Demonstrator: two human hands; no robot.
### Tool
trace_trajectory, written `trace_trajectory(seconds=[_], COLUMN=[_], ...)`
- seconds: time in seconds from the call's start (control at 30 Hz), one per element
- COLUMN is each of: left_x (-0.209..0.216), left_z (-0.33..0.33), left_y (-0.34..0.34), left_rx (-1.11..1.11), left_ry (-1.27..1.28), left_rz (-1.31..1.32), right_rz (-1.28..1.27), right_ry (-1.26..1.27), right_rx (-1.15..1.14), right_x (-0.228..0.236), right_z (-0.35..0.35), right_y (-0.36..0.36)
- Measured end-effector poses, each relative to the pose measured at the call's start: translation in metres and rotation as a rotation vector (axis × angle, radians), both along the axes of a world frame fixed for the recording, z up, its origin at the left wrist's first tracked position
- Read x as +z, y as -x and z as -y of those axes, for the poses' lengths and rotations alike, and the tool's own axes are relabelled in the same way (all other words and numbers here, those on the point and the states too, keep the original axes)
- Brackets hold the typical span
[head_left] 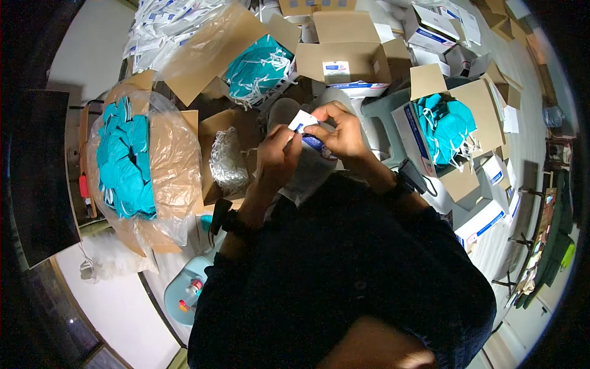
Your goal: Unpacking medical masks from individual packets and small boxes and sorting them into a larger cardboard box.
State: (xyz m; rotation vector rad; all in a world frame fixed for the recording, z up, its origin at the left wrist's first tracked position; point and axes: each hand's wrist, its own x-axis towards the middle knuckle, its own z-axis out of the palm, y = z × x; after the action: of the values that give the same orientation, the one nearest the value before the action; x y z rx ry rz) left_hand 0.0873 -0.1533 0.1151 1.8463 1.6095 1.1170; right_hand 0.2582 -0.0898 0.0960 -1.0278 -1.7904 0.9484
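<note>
Just above the dark-sleeved torso, left hand point(278, 155) and right hand point(342, 134) both pinched closed on a small white-and-blue flat packet point(302, 121), open cardboard box of silvery strips point(228, 161) left of them, cardboard boxes of teal face masks point(445, 126) beyond

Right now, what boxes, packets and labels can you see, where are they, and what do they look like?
Small packet: held by left hand and right hand; white with blue.
Open carton: top centre; brown flaps, white label.
Bag-lined carton: left; full of teal masks.
White box: right; blue stripe, teal masks inside.
Pile of packets: top left; white and blue.
</note>
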Motion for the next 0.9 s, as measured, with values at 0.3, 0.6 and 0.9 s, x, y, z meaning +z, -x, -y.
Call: trace_trajectory(seconds=[0.3, 0.6, 0.9], left_x=[-0.006, -0.026, -0.020], left_z=[0.003, -0.011, -0.004], left_y=[-0.003, 0.009, -0.028], left_rx=[0.123, -0.212, -0.092], left_ry=[0.127, 0.082, -0.129], left_rz=[0.071, -0.028, -0.293], right_rz=[0.195, -0.372, -0.275], right_ry=[-0.426, 0.493, 0.573], right_rx=[-0.138, 0.174, -0.162], right_x=[-0.008, -0.010, -0.051], right_z=[0.003, 0.012, -0.024], right_y=[0.001, 0.006, 0.012])
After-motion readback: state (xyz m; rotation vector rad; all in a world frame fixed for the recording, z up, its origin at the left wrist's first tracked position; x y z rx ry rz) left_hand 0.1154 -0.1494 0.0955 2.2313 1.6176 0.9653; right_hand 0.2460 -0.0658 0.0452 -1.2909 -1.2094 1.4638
